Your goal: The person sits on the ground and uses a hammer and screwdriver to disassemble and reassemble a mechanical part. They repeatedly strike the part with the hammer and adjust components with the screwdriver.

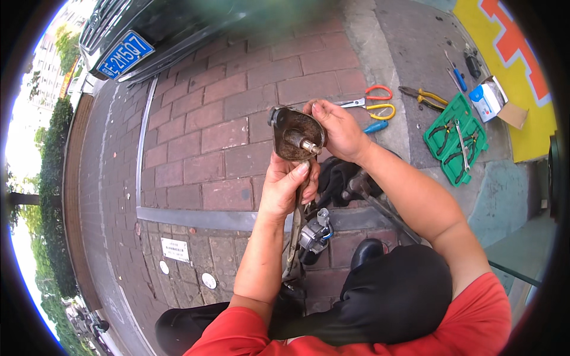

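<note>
Up in front of me is a dirty, hollow metal housing (290,127) with a rusty brown inside. A short shiny shaft (310,146) sticks out of its cavity. My left hand (287,183) is closed on the housing's lower side, thumb pressed near its rim. A worn strap or cable (292,252) hangs below that hand; how it joins the housing is hidden. My right hand (339,129) grips the housing's right edge, its fingers partly hidden behind it. Beneath my hands, a small grey metal part (313,236) with a blue wire lies near my feet.
Scissors (380,111), a blue-handled tool (375,127) and yellow-handled pliers (424,98) lie right of my hands. Beyond are a green tool case (449,155) with a wrench (461,142) and a small box (488,105). A hammer (362,187) lies by my knee. A parked car (178,29) stands ahead.
</note>
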Demonstrator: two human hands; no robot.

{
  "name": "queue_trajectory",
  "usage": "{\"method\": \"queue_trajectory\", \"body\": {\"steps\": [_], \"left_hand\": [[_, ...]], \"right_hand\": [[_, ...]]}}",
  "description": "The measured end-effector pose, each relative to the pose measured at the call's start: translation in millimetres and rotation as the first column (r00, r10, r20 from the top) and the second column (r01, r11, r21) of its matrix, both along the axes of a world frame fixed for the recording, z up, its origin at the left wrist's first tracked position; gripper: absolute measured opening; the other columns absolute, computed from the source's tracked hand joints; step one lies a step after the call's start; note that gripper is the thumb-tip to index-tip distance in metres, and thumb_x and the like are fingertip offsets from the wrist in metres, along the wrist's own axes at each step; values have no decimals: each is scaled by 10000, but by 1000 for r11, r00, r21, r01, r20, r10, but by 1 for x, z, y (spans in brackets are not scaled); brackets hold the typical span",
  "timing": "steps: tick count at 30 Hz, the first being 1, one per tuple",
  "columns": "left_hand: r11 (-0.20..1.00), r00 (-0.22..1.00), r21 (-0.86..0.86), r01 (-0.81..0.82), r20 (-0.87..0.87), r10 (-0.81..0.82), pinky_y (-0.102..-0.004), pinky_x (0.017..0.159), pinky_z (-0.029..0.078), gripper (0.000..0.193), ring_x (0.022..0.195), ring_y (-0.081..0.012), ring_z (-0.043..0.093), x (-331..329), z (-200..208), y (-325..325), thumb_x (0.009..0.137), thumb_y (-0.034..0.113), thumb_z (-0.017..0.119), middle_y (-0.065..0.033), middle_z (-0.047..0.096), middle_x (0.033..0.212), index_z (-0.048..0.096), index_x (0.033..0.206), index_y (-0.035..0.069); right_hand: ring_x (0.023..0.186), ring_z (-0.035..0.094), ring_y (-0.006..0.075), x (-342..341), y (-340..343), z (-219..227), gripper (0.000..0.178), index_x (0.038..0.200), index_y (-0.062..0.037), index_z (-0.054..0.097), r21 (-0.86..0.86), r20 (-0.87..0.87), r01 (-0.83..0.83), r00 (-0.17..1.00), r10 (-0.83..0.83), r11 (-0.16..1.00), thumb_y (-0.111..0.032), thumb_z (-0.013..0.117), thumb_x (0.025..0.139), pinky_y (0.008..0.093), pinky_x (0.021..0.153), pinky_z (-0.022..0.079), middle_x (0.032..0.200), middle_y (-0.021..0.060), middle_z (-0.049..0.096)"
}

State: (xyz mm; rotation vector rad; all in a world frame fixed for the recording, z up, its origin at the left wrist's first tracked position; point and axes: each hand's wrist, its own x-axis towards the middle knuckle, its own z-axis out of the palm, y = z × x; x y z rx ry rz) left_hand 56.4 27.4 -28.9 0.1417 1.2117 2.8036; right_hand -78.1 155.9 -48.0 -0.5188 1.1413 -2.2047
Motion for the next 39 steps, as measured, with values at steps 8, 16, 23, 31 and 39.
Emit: {"method": "queue_trajectory", "body": {"steps": [8,16,23,31,39], "left_hand": [[1000,1000,-31,-5,6,5,-254,399,390,545,482,-153,475,-2,-3,-1,964,101,575,-132,545,839,339,1425,271],[1000,998,-23,-3,62,4,-255,402,396,729,477,-143,472,-4,-3,0,957,110,592,-122,543,830,194,1525,332],[999,998,-50,-16,56,19,-252,404,394,793,475,-138,466,-5,-4,-1,953,111,597,-114,539,817,127,1546,348],[997,998,-72,-3,62,8,-250,408,390,807,479,-133,463,-8,-9,3,957,114,588,-106,537,823,100,1554,351],[999,998,-41,-16,67,19,-249,414,396,814,487,-133,471,-10,-7,-2,956,86,578,-113,542,821,97,1557,351]], "right_hand": [[850,584,77,-2,-11,11,258,1061,-63,565,-103,74,45,997,-38,994,-312,506,1030,235,697,463,940,20,613],[886,596,108,1,-9,6,250,1067,-51,567,93,89,91,991,-99,991,-290,504,1031,266,783,499,961,34,611],[892,599,105,-11,-12,6,228,1073,-53,564,-139,80,34,997,-23,990,-268,499,1033,258,795,509,969,30,604],[930,611,120,13,-7,-9,220,1086,-49,565,-179,200,12,980,24,984,-244,473,1039,288,829,507,998,32,613],[852,596,117,-13,-13,0,194,1034,-57,574,-167,106,52,994,-34,985,-246,530,1021,265,778,501,925,34,616]]}}
